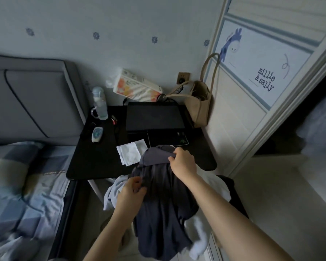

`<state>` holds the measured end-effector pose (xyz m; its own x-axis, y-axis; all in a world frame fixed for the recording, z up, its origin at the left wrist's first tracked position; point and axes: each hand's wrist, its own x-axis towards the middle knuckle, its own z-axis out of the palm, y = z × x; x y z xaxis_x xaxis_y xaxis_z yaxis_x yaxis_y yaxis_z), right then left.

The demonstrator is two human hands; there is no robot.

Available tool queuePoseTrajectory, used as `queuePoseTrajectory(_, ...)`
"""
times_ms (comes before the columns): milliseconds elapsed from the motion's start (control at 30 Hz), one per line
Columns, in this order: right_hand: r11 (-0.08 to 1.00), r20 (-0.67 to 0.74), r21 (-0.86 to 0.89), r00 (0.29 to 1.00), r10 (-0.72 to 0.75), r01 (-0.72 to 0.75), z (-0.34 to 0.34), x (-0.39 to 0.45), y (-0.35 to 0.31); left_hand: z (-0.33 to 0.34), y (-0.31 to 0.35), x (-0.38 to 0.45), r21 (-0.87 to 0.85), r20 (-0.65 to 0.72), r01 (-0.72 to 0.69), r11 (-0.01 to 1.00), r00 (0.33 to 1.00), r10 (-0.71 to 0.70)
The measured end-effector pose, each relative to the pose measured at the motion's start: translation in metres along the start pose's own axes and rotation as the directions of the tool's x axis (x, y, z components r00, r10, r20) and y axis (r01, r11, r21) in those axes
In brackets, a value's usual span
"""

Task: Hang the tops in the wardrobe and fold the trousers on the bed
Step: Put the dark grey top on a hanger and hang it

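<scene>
The right hand (183,162) pinches the upper edge of a dark grey garment (162,204), fingers curled over a bunched fold of the cloth just above the near edge of the black table (94,162). The left hand (132,191) grips the same garment lower down on its left side, the thumb and fingers closed on a vertical pleat. The cloth looks thin and soft, with long loose folds, and it hangs down between the two forearms. I cannot tell whether it is a top or trousers. Under and around it lies a pale blue-white garment (201,240), crumpled, of a thicker, softer look.

On the table, which is matt black with rounded corners, a flat black laptop (154,115) lies closed near the far edge. A white folded tissue (132,153) lies near the near edge, just beside the dark garment. A small white oval device (97,134) with a blue label lies toward the left edge, and a clear plastic bottle (99,104) with a pale cap stands at the far left corner. A soft tissue pack (137,87) with an orange flower print leans at the wall, and a beige canvas bag (198,106) stands at the far right corner.

The bed (17,185) at the left has a checked blue and beige cover, wrinkled, and a grey padded headboard (32,98). The wardrobe door (256,72) at the right bears a panel with a blue drawn figure and the words "millie & sally".
</scene>
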<state>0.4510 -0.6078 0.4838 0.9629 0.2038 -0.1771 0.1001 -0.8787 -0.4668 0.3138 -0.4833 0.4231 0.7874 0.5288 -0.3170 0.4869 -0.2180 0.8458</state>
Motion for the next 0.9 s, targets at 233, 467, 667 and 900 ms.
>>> queuePoseTrajectory(233, 0.876, -0.175, 0.356, 0.944, -0.278, 0.324, -0.016, -0.024, 0.002, -0.002, 0.019, 0.022, -0.356, 0.093, 0.191, 0.915, 0.981, -0.169)
queuePoseTrajectory(467, 0.704, -0.046, 0.585, 0.883, -0.467, 0.403, -0.03, -0.045, 0.002, -0.007, 0.052, 0.003, -0.581, 0.264, 0.283, 0.763, 0.952, -0.152)
queuePoseTrajectory(667, 0.677, 0.282, 0.664, 0.731, -0.621, 0.319, -0.037, -0.064, 0.01, -0.02, 0.076, -0.001, -0.689, 0.124, 0.208, 0.695, 0.978, -0.169)
queuePoseTrajectory(900, 0.803, -0.018, 0.406, 0.883, -0.47, 0.436, -0.072, -0.055, 0.032, -0.033, 0.085, -0.028, -0.709, 0.12, 0.195, 0.678, 0.98, -0.156)
